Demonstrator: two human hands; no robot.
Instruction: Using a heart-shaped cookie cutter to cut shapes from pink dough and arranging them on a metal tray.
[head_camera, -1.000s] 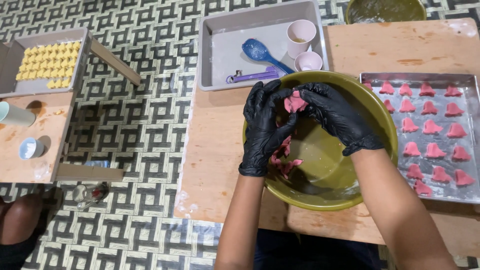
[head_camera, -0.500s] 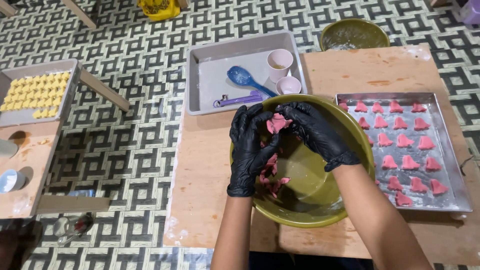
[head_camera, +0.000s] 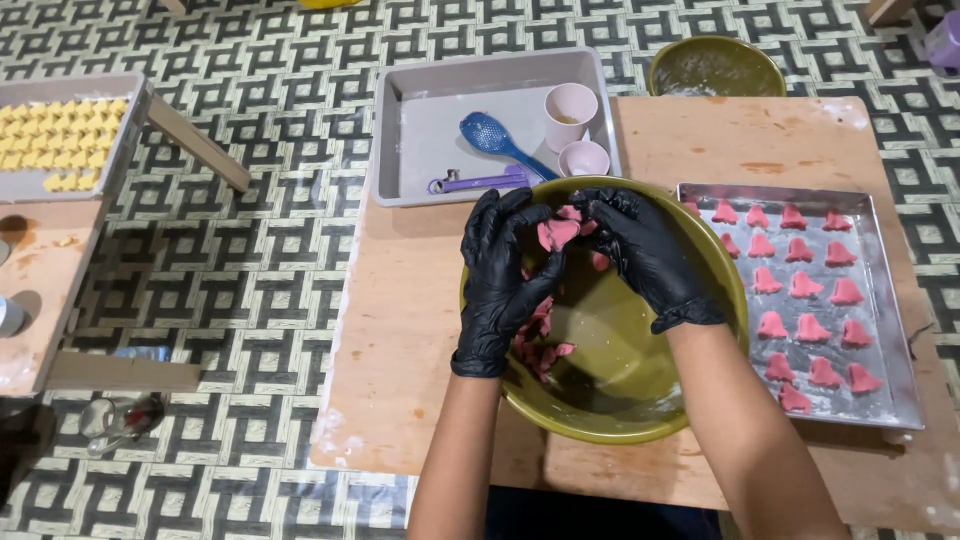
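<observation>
Pink dough piece (head_camera: 556, 233) is sitting between your fingertips, over the green bowl (head_camera: 700, 262). Your left hand (head_camera: 503, 275) and right hand (head_camera: 645, 255) are both pinching it, fingers closed on it.

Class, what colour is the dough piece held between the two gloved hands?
Pink. The dough piece shows best in the head view, over the green bowl.

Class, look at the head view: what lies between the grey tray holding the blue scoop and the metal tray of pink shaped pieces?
The olive-green bowl's far rim and both gloved hands, left hand and right hand, pinching pink dough, lie between the grey tray and metal tray.
</observation>
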